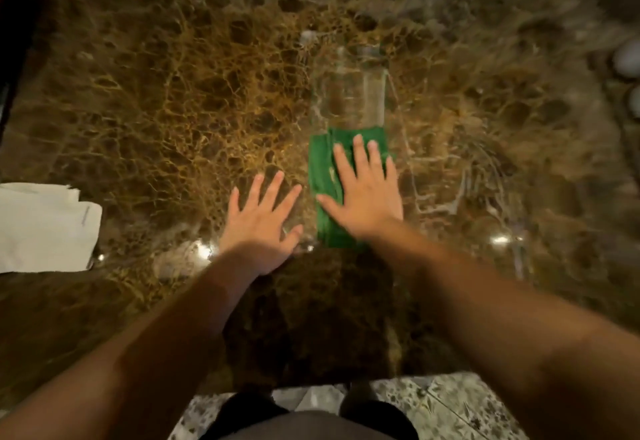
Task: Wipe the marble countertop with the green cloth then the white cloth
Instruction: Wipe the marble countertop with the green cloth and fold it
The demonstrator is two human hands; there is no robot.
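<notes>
The brown veined marble countertop [173, 86] fills the view. A folded green cloth [320, 176] lies flat near its middle. My right hand [367, 194] presses flat on the cloth, fingers spread and pointing away from me. A pale wet streak [349, 93] runs on the marble beyond the cloth. My left hand [259, 218] rests palm down on the bare marble just left of the cloth, fingers apart, holding nothing. The white cloth [41, 228] lies crumpled at the left edge, well apart from both hands.
The counter's near edge runs along the bottom, with speckled floor tiles [443, 401] and my dark shoes below it. Two pale round objects [628, 62] sit at the far right edge. A dark wall borders the top and the upper left.
</notes>
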